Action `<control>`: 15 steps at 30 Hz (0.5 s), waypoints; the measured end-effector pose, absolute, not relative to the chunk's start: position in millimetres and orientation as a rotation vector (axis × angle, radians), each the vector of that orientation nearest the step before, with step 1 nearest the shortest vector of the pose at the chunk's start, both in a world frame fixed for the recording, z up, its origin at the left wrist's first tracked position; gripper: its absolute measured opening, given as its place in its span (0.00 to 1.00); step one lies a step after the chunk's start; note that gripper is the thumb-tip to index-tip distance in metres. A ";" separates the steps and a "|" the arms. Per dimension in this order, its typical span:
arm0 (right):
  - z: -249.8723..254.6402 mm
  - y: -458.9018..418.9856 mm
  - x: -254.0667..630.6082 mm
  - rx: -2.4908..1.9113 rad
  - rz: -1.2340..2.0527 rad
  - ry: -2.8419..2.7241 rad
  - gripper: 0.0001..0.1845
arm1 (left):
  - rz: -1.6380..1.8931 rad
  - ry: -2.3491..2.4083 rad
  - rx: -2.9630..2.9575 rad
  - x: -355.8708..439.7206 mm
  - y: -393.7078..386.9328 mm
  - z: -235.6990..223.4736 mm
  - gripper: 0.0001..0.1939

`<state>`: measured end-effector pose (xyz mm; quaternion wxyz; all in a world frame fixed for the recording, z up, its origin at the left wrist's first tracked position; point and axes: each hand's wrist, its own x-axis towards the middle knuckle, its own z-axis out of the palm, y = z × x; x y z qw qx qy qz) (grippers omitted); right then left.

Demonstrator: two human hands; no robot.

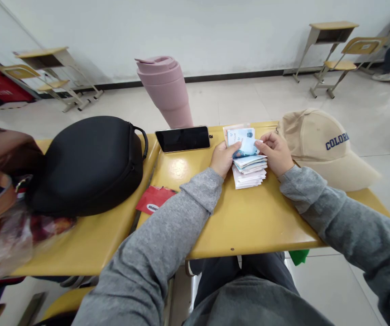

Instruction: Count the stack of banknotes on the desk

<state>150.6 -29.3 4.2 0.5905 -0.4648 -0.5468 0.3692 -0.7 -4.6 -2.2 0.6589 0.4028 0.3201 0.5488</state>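
Note:
Both of my hands hold a fanned stack of banknotes [249, 168] over the yellow desk [249, 217]. My left hand [224, 156] grips the stack's left side, thumb pressed on the top light-blue note. My right hand [276, 151] pinches the right edge of that note, fingers curled. The lower notes rest on the desk.
A black phone [183, 138] lies just left of the hands, a pink tumbler [167, 90] behind it. A beige cap [320, 145] sits at the right. A black hard case [86, 163], a red packet [154, 199] and a brown bag [1, 167] lie left. Empty desks and chairs stand beyond.

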 end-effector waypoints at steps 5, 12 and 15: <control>6.7 -31.2 149.7 -1.084 0.837 -1.309 0.16 | 1.238 0.730 0.933 -0.4 -4.1 -2.8 0.13; 6.7 -30.7 150.0 -1.067 0.814 -1.310 0.15 | 1.276 0.741 0.869 0.2 -4.0 -2.0 0.12; 6.2 -30.2 150.4 -1.065 0.795 -1.326 0.15 | 1.297 0.772 0.853 0.0 -3.2 -1.9 0.12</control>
